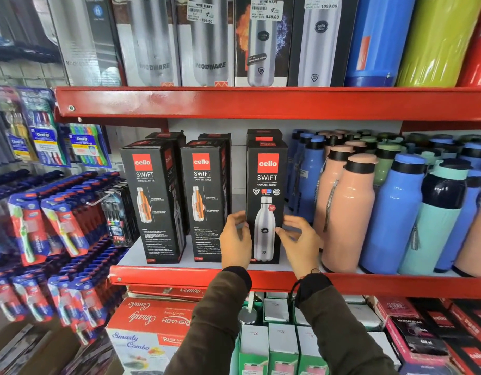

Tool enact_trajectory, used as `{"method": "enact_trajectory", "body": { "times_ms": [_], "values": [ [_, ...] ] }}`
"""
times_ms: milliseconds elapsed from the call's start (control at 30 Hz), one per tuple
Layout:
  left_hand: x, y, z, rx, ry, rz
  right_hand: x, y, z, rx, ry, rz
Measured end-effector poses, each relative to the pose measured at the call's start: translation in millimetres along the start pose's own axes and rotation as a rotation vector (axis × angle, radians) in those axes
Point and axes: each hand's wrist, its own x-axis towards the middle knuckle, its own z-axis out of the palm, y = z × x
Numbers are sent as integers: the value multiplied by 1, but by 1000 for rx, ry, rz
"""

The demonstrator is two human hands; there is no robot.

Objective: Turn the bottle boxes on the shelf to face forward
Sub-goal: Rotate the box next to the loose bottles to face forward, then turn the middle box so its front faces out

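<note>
Three black Cello Swift bottle boxes stand in the front row on the middle shelf (207, 274). The right box (266, 185) shows its face with the large steel bottle picture. The left box (152, 198) and the middle box (204, 198) show a text panel with a small orange cutaway bottle, and more boxes stand behind them. My left hand (235, 240) touches the right box's lower left edge. My right hand (299, 239) rests at its lower right edge, fingers curled around the corner.
Peach, blue and teal bottles (369, 212) crowd the shelf right of the boxes. Boxed steel bottles (209, 41) fill the red shelf above. Toothbrush packs (58, 220) hang at the left. Cartons and small boxes (152, 328) sit below.
</note>
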Motion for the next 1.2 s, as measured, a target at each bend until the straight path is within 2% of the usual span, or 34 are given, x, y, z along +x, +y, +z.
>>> {"method": "enact_trajectory", "body": {
  "times_ms": [100,200,367,433,533,600,767,900,1033,1200],
  "values": [
    [-7,4,-7,23,57,62,-5,-8,1,17,111,-60],
    [-10,6,-17,18,78,165,-12,-22,10,36,132,-132],
    [-5,7,-42,38,149,363,-28,-46,41,85,20,-181],
    [1,6,-52,53,201,390,-32,-53,55,102,-55,-171],
    [10,0,-66,69,276,338,-37,-57,72,177,-187,-88],
    [16,-5,-76,49,267,275,-40,-57,85,161,-260,-41],
    [24,-15,-91,-17,34,63,-42,-58,112,50,-322,59],
    [28,-19,-104,-75,-28,-65,-46,-61,124,4,-354,77],
    [29,-20,-113,-105,-57,-51,-49,-63,129,-38,-315,48],
    [25,-18,-124,-305,-23,1,-41,-72,129,-72,-261,-31]
  ]
}}
